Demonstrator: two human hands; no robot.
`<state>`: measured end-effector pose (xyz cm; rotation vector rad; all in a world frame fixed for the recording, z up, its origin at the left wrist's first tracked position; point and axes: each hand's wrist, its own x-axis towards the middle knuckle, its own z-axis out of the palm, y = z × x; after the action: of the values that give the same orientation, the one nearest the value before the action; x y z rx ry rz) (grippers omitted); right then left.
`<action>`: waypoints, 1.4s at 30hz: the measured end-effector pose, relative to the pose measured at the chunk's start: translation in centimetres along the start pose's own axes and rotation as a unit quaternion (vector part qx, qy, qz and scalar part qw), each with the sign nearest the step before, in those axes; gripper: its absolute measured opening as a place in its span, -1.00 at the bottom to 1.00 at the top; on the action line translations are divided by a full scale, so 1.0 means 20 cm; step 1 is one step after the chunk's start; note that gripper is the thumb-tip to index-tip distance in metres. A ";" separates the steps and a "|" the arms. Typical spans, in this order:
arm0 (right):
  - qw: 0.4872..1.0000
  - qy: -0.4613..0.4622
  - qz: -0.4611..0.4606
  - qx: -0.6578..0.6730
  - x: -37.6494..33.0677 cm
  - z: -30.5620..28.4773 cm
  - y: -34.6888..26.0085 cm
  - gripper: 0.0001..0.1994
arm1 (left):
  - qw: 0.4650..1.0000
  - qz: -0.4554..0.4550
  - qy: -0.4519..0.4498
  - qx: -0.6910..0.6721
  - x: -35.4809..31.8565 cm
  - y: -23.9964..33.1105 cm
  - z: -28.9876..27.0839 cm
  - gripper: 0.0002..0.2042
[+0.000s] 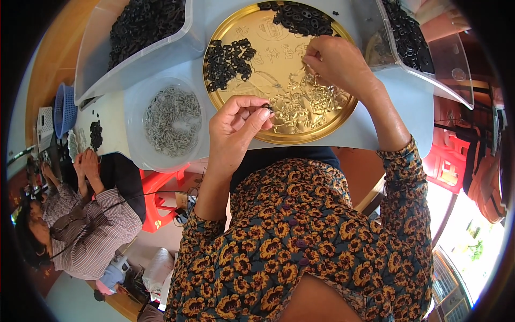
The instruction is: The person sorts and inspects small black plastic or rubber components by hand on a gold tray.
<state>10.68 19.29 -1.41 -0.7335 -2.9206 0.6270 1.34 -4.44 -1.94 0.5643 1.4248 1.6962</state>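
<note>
Before me a round gold tray (pixel 257 49) with an embossed surface lies on the table. My left hand (pixel 233 126) is over its near left edge, thumb and forefinger pinched on a small black part (pixel 267 108). My right hand (pixel 343 64) hovers above the tray's right side with fingers curled together; its fingertips point down, and whatever they hold is hidden. Small black parts with square outlines (pixel 230 61) are heaped at the tray's left. Black oval link-like parts (pixel 303 20) form a pile at its far edge, just beyond my right hand.
Left of the tray, a clear round tub (pixel 185 162) contains many small silvery pins (pixel 171 121). Clear bins of black parts stand far left (pixel 145 55) and far right (pixel 456 80). At left, another person's hands (pixel 87 165) work beside a small black pile (pixel 96 135). A red stool (pixel 155 201) stands below.
</note>
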 end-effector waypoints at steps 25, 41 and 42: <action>0.833 -0.031 -0.005 0.553 -0.17 0.02 -0.21 -0.77 | 0.998 0.032 0.020 -0.047 0.09 0.03 0.03 -0.85; 0.795 -0.062 0.046 0.602 -0.21 0.12 -0.31 -0.74 | 0.998 0.040 0.021 -0.039 0.08 0.05 0.05 -0.86; 0.792 -0.061 0.046 0.606 -0.21 0.13 -0.32 -0.74 | 0.998 0.042 0.023 -0.038 0.08 0.05 0.05 -0.86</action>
<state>11.20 11.34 -1.05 -0.5892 -1.8261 2.2197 0.92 -2.62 -0.98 0.5530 1.3803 1.8314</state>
